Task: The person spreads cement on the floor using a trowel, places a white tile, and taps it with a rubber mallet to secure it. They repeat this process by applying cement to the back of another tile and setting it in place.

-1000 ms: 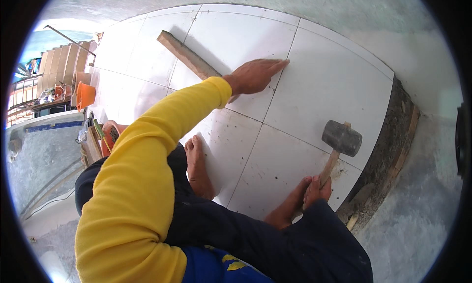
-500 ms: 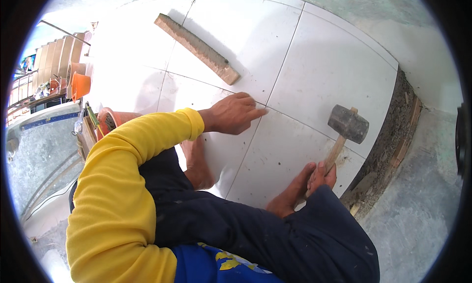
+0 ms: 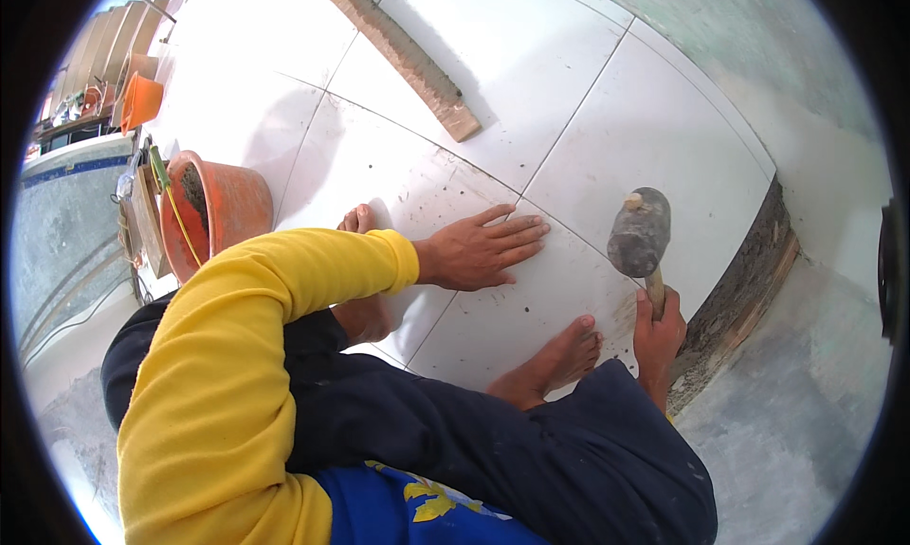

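Note:
My left hand [image 3: 485, 249] lies flat on a white floor tile [image 3: 474, 332], fingers spread and pointing right, close to where several tile joints meet. In my right hand [image 3: 658, 335] is the wooden handle of a rubber mallet [image 3: 640, 230], gripped with the fingers wrapped round it. The mallet's dark grey head is over the right-hand tiles; whether it touches them I cannot tell. Beyond my left hand a long, rough wooden batten [image 3: 406, 57] lies slantwise across the tiles.
An orange bucket [image 3: 237, 204] with dark grey material inside stands at the left. A smaller orange bucket [image 3: 142, 102] is farther back. Along the right, the tiles end at a strip of dark mortar [image 3: 735, 275] beside the wall. My bare feet rest on the tiles.
My left hand has gone from a pointing finger at the joint to a flat, spread palm on the tile. The mallet has turned in my right hand, and the view has shifted.

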A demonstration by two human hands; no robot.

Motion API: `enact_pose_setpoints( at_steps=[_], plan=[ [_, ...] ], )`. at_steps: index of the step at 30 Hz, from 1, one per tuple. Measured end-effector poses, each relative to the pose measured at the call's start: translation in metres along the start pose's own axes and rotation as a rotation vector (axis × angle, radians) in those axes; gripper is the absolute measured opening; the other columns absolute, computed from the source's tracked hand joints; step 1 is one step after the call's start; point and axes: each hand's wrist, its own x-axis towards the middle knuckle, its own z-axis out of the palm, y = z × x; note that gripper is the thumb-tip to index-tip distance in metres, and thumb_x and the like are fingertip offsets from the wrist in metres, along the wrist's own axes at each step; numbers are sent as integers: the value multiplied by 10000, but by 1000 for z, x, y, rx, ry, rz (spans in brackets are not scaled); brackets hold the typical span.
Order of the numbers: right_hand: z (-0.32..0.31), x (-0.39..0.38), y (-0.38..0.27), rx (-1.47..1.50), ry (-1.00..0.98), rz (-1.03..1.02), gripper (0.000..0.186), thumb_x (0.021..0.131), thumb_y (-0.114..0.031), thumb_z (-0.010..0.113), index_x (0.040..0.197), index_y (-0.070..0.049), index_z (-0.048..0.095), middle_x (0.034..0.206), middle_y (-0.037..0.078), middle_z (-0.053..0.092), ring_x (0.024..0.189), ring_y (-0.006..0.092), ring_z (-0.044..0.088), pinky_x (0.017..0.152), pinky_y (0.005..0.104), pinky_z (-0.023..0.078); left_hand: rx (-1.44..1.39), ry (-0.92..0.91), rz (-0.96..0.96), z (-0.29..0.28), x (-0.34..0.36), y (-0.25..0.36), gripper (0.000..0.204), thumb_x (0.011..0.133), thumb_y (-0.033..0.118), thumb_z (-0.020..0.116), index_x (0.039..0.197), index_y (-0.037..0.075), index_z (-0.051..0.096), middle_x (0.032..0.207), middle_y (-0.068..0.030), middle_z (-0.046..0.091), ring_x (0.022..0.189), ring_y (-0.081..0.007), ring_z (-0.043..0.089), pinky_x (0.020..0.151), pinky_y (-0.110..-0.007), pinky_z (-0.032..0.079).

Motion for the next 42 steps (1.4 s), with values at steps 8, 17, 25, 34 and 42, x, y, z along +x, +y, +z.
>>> enact_pose_setpoints(
  at_steps=[8,17,25,34,42],
  plan=[
    [12,37,-8,-165,-53,-257,393,905,-321,847,1105,-18,696,836,161,737,674,350,726,583,409,554,-40,50,-180,2,18,26,803,1070,551,497,1579,-59,374,1711,-211,310,1618,-328,228,1314,-488,189],
    [27,66,-14,-257,-100,-413,401,894,-326,854,1118,-23,716,798,123,716,620,309,698,547,391,545,18,35,-185,3,31,29,846,1026,598,548,1497,-101,475,1612,-248,449,1580,-374,293,1246,-465,273],
    [32,72,-25,-199,-102,-379,409,911,-326,837,1133,-6,711,807,156,727,636,341,714,547,412,552,38,50,-191,7,27,25,856,1042,597,513,1543,-93,437,1635,-231,427,1581,-357,300,1253,-458,270],
    [48,60,-19,-155,-38,-252,374,949,-346,798,1110,-25,694,805,165,714,669,369,713,557,457,553,18,22,-195,0,31,23,885,1020,572,568,1558,-110,399,1659,-265,379,1567,-374,320,1261,-464,272],
    [34,4,-58,80,9,12,411,985,-438,739,1097,-45,689,788,136,708,655,349,714,567,456,550,-141,-176,-305,-6,44,30,772,1020,491,606,1529,-69,451,1585,-257,480,1558,-372,345,1293,-531,204]
  ],
)
